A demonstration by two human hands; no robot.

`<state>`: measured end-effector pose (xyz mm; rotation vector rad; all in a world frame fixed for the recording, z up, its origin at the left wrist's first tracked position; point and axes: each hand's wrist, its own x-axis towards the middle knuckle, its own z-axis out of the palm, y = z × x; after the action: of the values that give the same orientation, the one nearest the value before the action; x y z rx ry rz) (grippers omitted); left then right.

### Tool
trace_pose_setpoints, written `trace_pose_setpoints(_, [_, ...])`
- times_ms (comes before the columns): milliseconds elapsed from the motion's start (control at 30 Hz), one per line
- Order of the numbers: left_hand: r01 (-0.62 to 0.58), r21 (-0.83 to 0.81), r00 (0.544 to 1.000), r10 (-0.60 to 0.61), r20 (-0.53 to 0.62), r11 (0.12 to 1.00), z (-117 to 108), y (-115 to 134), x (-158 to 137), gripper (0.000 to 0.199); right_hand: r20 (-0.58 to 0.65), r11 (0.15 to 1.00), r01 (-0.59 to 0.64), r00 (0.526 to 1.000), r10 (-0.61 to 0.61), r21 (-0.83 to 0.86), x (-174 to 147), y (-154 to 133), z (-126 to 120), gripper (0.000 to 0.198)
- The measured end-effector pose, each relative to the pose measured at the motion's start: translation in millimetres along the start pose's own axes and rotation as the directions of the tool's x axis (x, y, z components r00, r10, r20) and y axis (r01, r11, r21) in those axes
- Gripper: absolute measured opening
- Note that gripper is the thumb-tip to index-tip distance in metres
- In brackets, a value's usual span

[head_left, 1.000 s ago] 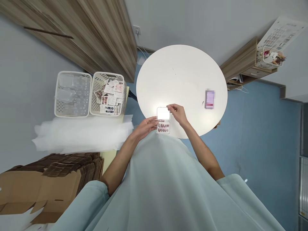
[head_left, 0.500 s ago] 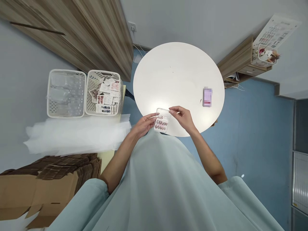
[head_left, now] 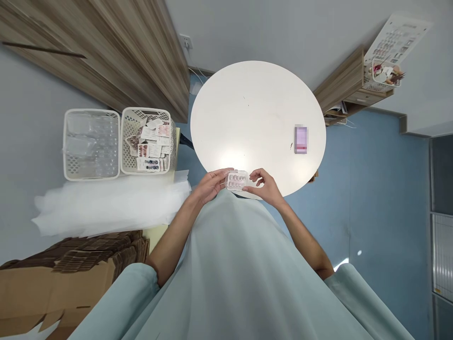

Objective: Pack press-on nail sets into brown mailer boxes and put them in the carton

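Note:
A small clear plastic case point(head_left: 236, 180) with two rows of pinkish press-on nails inside is held over the near edge of the white round table. Its lid lies folded down over the nails. My left hand point(head_left: 213, 184) grips the case by its left side, thumb and fingers closed on it. At the opposite side is my right hand point(head_left: 265, 186), its thumb touching the lower right corner and its curled fingers at the right edge.
A phone-sized purple item point(head_left: 301, 140), partly pixelated, lies on the round table point(head_left: 255, 104). To the left stand a white basket point(head_left: 123, 141) of nail cards and another basket point(head_left: 66, 146) of clear cases. Below them are white sheeting point(head_left: 109, 205) and folded cardboard boxes point(head_left: 71, 288).
The raised lid of the case has come down over the nails. My right hand has moved down from the lid's upper corner to the right side. My left hand keeps its hold.

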<state>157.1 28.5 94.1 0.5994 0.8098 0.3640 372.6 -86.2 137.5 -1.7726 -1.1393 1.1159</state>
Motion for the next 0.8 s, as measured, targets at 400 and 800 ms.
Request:
trace_pose_setpoints(400, [-0.059, 0.046, 0.997, 0.061, -0.045, 0.997, 6.1, 8.4, -4.6, 0.047, 0.14, 0.973, -0.193, 0.974, 0.176, 0.126, -1.8, 6.8, 7.1, 0.05])
trace_pose_setpoints(800, [-0.048, 0.292, 0.981, 0.1, -0.167, 0.955, -8.7, 5.7, -24.5, 0.08, 0.181, 0.897, -0.298, 0.951, 0.25, 0.326, 11.0, 8.8, 27.7, 0.047])
